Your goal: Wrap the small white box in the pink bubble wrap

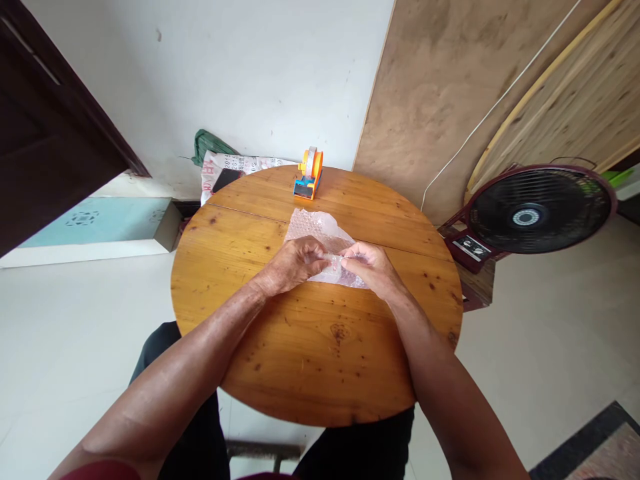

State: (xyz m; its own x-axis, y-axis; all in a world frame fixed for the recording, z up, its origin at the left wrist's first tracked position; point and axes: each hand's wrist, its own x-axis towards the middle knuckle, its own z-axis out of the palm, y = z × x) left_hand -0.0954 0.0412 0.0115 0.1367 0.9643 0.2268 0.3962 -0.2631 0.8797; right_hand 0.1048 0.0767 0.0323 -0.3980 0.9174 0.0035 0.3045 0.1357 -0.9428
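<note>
Wrap (320,233), bubbled: laid on table (320,373) just nearward of dispenser (309,175), long axis run toward it. Near edge is pinched by left hand (295,263) and right hand (370,265), fingers curled shut on it, both equally close; something is possibly rolled inside. Bare wood is left leftward, rightward and nearward of dispenser.

We see a honey-brown worktop (310,360) flecked with dark knots. At its centre the bubble wrap (315,230) is clear, dotted with bubbles. Top centre, the tape dispenser (309,175) is orange and blue. At right, the fan (543,200) is black, rimmed maroon.
</note>
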